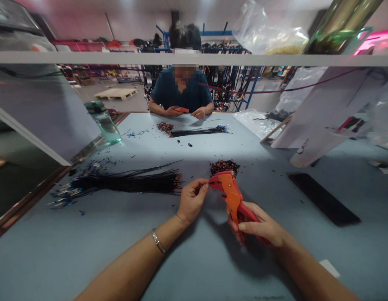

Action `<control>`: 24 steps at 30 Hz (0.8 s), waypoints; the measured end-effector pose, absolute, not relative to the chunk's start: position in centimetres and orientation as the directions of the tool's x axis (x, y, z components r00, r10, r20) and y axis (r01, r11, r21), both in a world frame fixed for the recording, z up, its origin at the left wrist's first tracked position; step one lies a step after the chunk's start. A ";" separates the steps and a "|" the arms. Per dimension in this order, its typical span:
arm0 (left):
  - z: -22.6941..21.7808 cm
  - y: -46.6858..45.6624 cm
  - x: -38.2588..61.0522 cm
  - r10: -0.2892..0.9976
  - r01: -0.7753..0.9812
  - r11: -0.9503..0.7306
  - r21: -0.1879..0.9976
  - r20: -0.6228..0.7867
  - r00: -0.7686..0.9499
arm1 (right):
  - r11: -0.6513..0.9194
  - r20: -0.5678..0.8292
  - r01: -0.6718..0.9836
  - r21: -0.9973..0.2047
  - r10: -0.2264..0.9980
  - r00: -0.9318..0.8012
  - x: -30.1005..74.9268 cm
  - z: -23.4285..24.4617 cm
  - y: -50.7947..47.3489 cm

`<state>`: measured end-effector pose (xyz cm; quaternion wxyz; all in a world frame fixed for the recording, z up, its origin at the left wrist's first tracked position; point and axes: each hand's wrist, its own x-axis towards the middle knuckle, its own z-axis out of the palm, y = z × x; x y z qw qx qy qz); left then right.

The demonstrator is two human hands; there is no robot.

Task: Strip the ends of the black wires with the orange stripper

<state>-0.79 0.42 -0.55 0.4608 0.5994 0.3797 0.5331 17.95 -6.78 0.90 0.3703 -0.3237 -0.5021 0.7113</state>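
Observation:
My right hand (259,223) is wrapped round the handles of an orange and red wire stripper (231,192), its jaws turned to the left. Finger and thumb of my left hand (193,200) pinch the end of a thin wire right at those jaws; most of that wire is hidden by the hand. To the left lies a bundle of black wires (128,182), with blue and silvery ends on its far left and coppery ends towards my hand. Just behind the stripper is a pile of small black and copper-coloured scraps (223,166).
Across the blue-grey table (194,267) a person (181,92) holds a red tool near another wire bundle (198,131). A water bottle (104,123) stands back left, a dark flat slab (324,198) lies right, and a white shelf (118,57) crosses overhead.

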 end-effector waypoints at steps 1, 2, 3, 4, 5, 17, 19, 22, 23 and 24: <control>-0.6 0.4 -0.8 0.947 -0.034 -0.287 0.957 0.289 0.143 | -0.216 -0.089 -0.193 -0.957 0.853 -0.515 17.9 0.9 -6.8; -0.6 0.5 -0.8 0.947 -0.031 -0.287 0.958 0.288 0.143 | -0.211 -0.090 -0.183 -0.960 0.854 -0.512 17.9 0.8 -6.8; -0.6 0.5 -0.8 0.947 -0.029 -0.285 0.958 0.286 0.143 | -0.206 -0.094 -0.172 -0.963 0.858 -0.505 17.9 0.8 -6.8; -0.5 0.5 -0.8 0.948 -0.028 -0.282 0.959 0.284 0.142 | -0.202 -0.098 -0.160 -0.966 0.861 -0.499 17.8 0.8 -6.8; -0.4 0.5 -0.9 0.949 -0.029 -0.280 0.960 0.281 0.142 | -0.197 -0.102 -0.146 -0.970 0.865 -0.492 17.8 0.8 -6.8; -0.3 0.5 -1.0 0.959 -0.011 -0.247 0.969 0.246 0.139 | -0.173 -0.148 -0.028 -0.984 0.903 -0.403 17.3 1.4 -7.1; -0.4 0.5 -1.0 0.961 -0.014 -0.243 0.970 0.243 0.136 | -0.168 -0.146 -0.023 -0.985 0.908 -0.393 17.3 1.5 -7.1; -0.4 0.5 -1.0 0.963 -0.017 -0.230 0.973 0.230 0.139 | -0.189 -0.159 -0.047 -0.981 0.917 -0.365 17.0 1.5 -7.3; -0.4 0.5 -1.0 0.964 -0.015 -0.225 0.974 0.224 0.146 | -0.195 -0.161 -0.063 -0.979 0.923 -0.351 16.9 1.5 -7.3; -0.4 0.5 -1.0 0.964 -0.015 -0.221 0.975 0.220 0.150 | -0.198 -0.160 -0.082 -0.977 0.929 -0.334 16.7 1.4 -7.4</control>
